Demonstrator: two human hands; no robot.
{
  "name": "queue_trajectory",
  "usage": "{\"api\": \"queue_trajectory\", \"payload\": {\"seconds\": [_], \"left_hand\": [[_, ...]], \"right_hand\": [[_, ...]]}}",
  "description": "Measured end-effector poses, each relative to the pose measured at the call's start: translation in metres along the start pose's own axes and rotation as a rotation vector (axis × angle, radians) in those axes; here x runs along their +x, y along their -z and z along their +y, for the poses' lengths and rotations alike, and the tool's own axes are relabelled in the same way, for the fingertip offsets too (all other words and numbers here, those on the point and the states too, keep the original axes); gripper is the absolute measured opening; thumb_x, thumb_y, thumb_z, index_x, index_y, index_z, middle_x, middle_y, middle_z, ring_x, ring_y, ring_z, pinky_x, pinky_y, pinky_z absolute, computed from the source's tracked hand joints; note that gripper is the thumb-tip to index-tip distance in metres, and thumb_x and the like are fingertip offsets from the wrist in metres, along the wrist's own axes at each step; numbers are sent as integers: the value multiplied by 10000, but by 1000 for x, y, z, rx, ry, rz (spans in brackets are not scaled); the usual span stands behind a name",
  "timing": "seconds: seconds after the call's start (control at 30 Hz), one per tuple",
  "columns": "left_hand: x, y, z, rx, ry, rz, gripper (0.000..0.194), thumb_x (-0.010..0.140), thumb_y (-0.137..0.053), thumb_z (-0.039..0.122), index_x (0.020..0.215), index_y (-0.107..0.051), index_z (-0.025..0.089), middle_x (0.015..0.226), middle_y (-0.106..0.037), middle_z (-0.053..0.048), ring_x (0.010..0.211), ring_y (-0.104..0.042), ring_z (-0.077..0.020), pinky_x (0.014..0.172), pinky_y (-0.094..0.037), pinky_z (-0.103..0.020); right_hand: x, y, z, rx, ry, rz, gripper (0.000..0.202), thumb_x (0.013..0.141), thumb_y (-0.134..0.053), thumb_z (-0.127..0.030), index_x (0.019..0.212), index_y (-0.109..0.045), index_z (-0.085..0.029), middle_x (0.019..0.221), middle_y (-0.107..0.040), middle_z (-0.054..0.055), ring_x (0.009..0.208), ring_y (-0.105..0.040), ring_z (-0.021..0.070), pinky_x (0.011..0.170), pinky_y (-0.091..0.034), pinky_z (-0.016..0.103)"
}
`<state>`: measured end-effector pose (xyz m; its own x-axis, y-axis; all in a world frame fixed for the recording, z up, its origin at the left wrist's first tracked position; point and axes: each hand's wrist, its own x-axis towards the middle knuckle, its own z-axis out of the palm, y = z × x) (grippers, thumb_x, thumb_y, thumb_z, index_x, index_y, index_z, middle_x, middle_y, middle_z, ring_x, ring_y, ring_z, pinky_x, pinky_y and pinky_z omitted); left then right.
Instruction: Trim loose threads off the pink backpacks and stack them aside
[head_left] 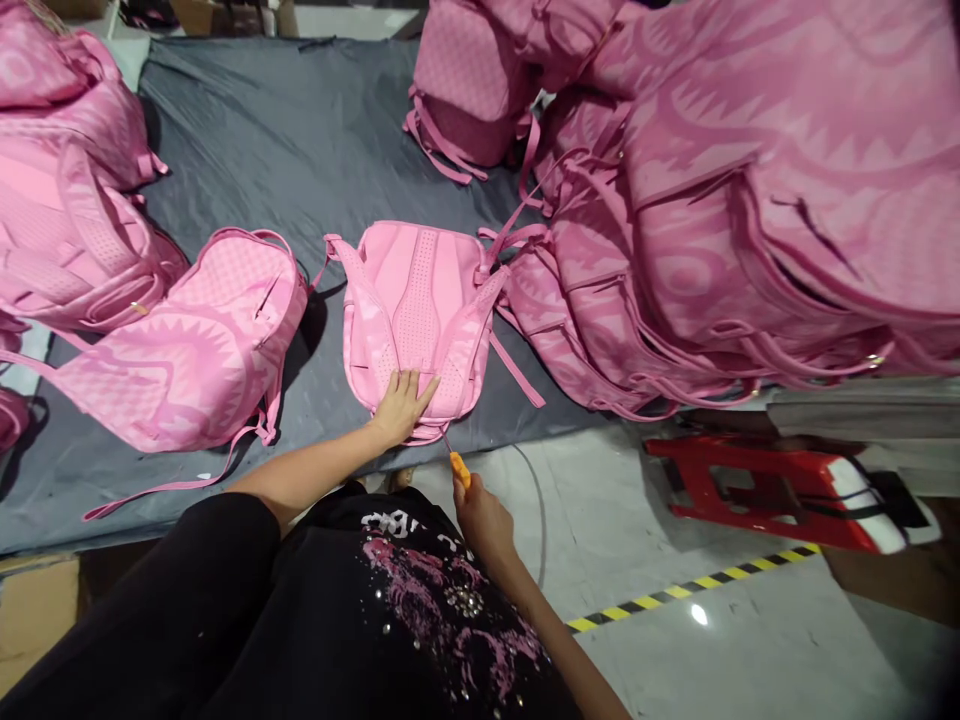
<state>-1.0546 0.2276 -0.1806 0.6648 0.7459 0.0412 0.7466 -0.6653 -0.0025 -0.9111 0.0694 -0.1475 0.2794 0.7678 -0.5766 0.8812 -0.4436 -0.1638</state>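
A pink backpack (414, 285) lies back-side up in front of me, its padded panel and two shoulder straps showing. My left hand (403, 408) rests flat with fingers spread on the end of it nearest me. An orange-handled tool (460, 468) with a thin dark shaft is gripped in my right hand (482, 520), just off the table's front edge. Its tip reaches the near edge of the backpack; whether it touches the fabric I cannot tell. The tool's exact kind is not clear.
More pink backpacks are heaped on the right (697, 200), and another lies at the left (217, 350) beside a further pile (67, 220). A dark grey cover (247, 130) spreads over the table. On the floor stands a red object (765, 495), near yellow-black tape (697, 587).
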Motion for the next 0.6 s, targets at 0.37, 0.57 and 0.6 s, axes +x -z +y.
{"api": "queue_trajectory", "payload": {"seconds": [0.37, 0.57, 0.6], "left_hand": [[71, 88, 18, -971, 500, 561, 276, 794, -581, 255, 1020, -719, 178, 834, -728, -44, 802, -670, -200, 735, -506, -283], [20, 51, 61, -1734, 512, 423, 402, 797, -519, 518, 965, -711, 207, 796, -723, -94, 849, -688, -246, 801, -547, -416], [0, 43, 65, -1780, 457, 339, 412, 757, -569, 543, 967, -724, 224, 808, -730, -108, 869, -692, -265, 827, -549, -448]], "right_hand": [[-26, 19, 6, 250, 152, 505, 464, 976, -268, -407, 1161, -582, -120, 743, -698, 112, 658, -657, 242, 566, -373, 278], [-33, 4, 29, 222, 242, 503, 509, 940, -246, -428, 1197, -591, -156, 758, -722, 123, 676, -685, 275, 586, -447, 322], [-31, -1, 34, 224, 222, 462, 503, 946, -230, -425, 1194, -591, -178, 751, -723, 111, 662, -686, 275, 572, -444, 324]]}}
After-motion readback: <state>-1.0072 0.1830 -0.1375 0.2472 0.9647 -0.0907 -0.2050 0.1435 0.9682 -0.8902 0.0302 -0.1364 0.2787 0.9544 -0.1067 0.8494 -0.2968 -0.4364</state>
